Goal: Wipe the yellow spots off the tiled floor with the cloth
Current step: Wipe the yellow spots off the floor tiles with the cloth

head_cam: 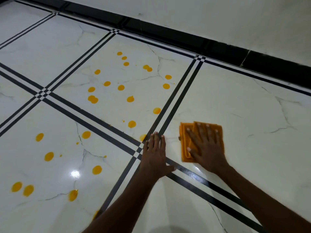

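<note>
A folded orange cloth lies flat on a white marbled tile right of centre. My right hand presses down on it with fingers spread and straight. My left hand rests flat on the floor just left of the cloth, over the crossing of the black tile lines, fingers straight. Several yellow spots dot the tile ahead and to the left. More yellow spots lie on the near left tile. One spot sits right beside my left fingertips.
The tiled floor is white with double black border lines between tiles. A black skirting strip runs along the white wall at the back right. A light glare shines on the near left tile.
</note>
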### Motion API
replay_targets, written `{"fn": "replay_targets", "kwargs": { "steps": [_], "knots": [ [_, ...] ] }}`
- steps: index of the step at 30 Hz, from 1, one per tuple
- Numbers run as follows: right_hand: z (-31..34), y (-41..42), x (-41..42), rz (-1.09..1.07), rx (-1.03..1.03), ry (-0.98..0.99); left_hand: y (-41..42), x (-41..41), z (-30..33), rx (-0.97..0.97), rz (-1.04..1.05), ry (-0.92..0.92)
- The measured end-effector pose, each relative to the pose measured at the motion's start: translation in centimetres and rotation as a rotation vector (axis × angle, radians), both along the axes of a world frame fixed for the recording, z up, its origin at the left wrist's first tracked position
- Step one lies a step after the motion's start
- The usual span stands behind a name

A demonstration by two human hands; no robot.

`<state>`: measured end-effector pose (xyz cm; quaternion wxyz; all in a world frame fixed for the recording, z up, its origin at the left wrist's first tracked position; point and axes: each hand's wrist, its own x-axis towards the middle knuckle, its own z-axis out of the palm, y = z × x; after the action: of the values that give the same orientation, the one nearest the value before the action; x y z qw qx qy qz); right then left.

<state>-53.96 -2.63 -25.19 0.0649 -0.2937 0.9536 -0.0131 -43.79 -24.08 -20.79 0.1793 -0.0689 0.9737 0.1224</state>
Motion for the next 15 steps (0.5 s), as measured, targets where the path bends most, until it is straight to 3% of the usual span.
{"fn": "replay_targets", "kwargs": {
  "steps": [3, 6, 8, 11, 15],
  "knots": [
    [0.3, 4.7, -2.9, -0.122, 0.044, 0.016, -0.3, 1.2, -0.2, -0.023, -0.026, 0.015],
    [0.3, 2.3, -10.5, -0.335, 0.000, 0.051, 0.6, 0.5, -0.4, -0.039, -0.049, 0.032],
    [-0.4, -2.6, -12.0, -0.350, -0.058, 0.061, 0.3, 0.7, -0.3, -0.049, -0.042, 0.036],
    [-0.3, -7.4, -5.5, -0.122, -0.051, 0.109, 0.4, 2.3, 0.1, -0.058, -0.028, 0.016],
    [0.5, 0.3, 2.6, -0.032, -0.022, 0.022, 0.2, 4.3, 0.2, -0.050, -0.054, 0.087]
  ]
}}
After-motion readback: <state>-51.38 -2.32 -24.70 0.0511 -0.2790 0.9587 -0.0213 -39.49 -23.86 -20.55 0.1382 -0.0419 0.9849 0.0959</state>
